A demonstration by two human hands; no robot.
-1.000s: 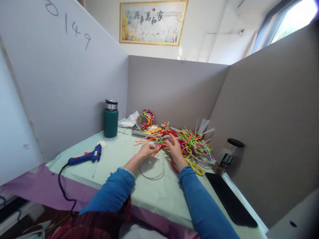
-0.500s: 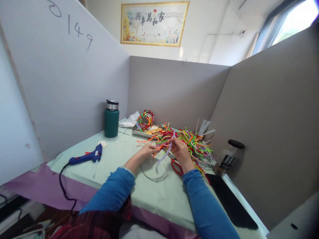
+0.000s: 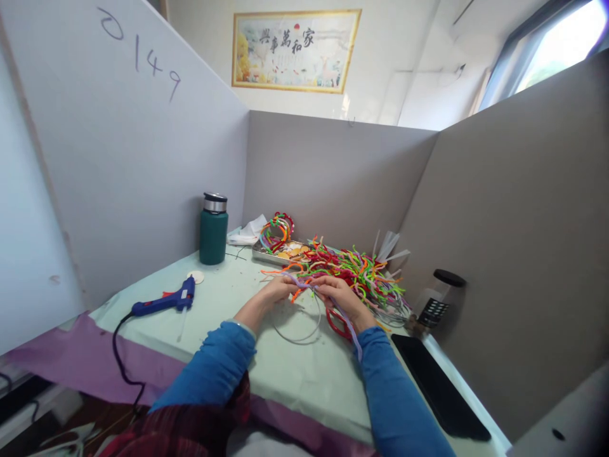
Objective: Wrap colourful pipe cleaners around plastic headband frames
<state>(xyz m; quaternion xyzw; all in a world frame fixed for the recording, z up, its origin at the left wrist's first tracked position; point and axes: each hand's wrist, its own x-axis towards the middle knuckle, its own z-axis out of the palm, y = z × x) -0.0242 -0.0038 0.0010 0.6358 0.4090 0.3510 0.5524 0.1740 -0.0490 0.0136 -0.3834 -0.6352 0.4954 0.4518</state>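
Observation:
A lavender pipe cleaner [image 3: 349, 325] runs between my two hands, one end trailing down past my right wrist. My left hand [image 3: 280, 289] pinches it on one side, and my right hand [image 3: 339, 293] is closed on it a short way off. Below my fingers hangs or lies a thin grey wire ring [image 3: 301, 343]; its upper part is hidden at my hands. Just beyond them spreads a heap of colourful pipe cleaners [image 3: 366, 273]. A red pipe-cleaner loop [image 3: 337, 324] lies by my right wrist.
A blue glue gun [image 3: 164, 299] with a cord rests at left, near a green bottle [image 3: 213, 231]. Behind my hands is a metal tray [image 3: 269, 256] with colourful rings [image 3: 278, 230]. At right are a black phone-like slab [image 3: 440, 387] and a clear black-lidded container [image 3: 440, 295]. Partitions enclose three sides.
The lavender pipe cleaner has swung from hanging between my hands to lying across them, its tail now over my right wrist. My right hand has lowered and turned inward.

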